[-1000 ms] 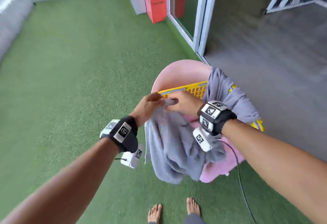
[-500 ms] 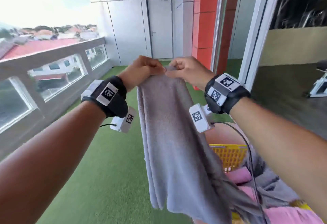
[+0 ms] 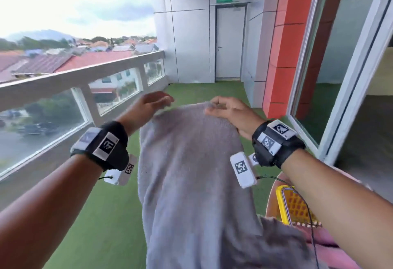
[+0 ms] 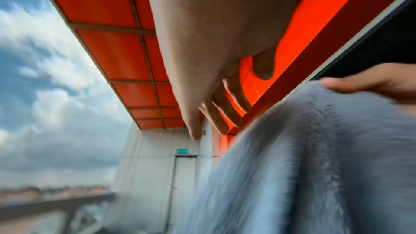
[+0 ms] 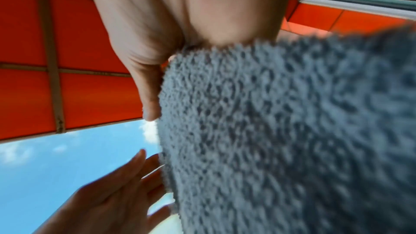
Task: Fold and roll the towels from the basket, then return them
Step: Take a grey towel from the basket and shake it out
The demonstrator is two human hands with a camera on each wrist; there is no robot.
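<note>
A grey towel [image 3: 191, 173] hangs lengthwise in front of me, its lower end trailing toward the yellow basket [image 3: 293, 205] at lower right. My right hand [image 3: 219, 107] pinches the towel's top edge between thumb and curled fingers; the right wrist view shows the thumb [image 5: 148, 95] against the towel [image 5: 281, 131]. Just left of that edge my left hand [image 3: 157, 100] is spread with straight fingers [image 4: 225, 106] and holds nothing. A pink towel [image 3: 331, 239] lies by the basket.
I stand on green turf [image 3: 102, 215] on a narrow balcony. A concrete railing with glass panes [image 3: 85, 77] runs along the left. A red pillar [image 3: 282, 56] and a sliding-door frame [image 3: 348, 77] line the right; a grey door [image 3: 229, 41] closes the far end.
The towel came up out of the basket and my view rose with it. My left hand has let go of the top edge and moved left; the right hand still holds it.
</note>
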